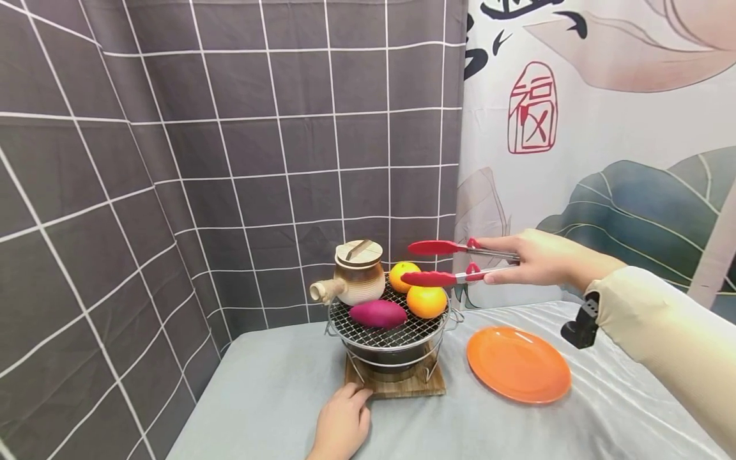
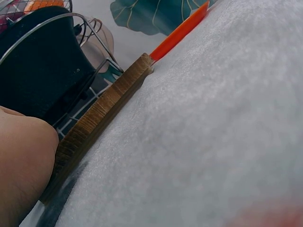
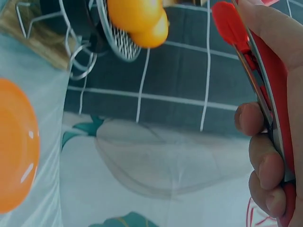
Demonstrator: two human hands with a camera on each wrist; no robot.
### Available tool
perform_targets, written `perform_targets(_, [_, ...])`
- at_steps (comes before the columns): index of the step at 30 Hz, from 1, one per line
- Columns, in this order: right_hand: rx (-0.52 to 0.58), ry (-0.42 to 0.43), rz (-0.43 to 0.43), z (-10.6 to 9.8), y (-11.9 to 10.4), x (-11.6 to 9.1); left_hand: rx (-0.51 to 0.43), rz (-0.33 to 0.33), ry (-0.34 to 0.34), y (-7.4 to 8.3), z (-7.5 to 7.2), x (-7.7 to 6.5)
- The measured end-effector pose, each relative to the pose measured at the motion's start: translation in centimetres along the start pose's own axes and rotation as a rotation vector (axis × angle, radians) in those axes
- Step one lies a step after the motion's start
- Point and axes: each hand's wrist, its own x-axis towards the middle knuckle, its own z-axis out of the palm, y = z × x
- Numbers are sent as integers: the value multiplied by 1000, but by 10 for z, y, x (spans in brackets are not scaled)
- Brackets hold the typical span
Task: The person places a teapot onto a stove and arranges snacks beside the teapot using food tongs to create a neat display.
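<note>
My right hand [image 1: 535, 259] grips a pair of red-tipped metal tongs [image 1: 434, 278], and the tongs' two arms are spread apart with nothing between them. In the head view they overlap the area just above two oranges [image 1: 427, 301] on a round wire grill [image 1: 384, 338]. A purple sweet potato [image 1: 378, 314] lies at the grill's front, and a lidded clay pot [image 1: 361, 281] with a side handle stands behind it. My left hand [image 1: 343, 418] rests with its fingertips at the front left corner of the wooden board [image 1: 402, 386] under the stove.
An orange plate [image 1: 519, 365] lies on the grey cloth [image 1: 270, 390] to the right of the stove. Wire handles [image 1: 454, 317] stick out from the grill's rim. A dark gridded curtain [image 1: 299, 160] hangs behind and to the left, with a printed one on the right.
</note>
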Motion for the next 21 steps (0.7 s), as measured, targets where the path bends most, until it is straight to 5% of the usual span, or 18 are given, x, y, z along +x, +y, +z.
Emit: perform_targets(21, [21,9,287,15,103,-60,1,-33,-60,-1,3,-1])
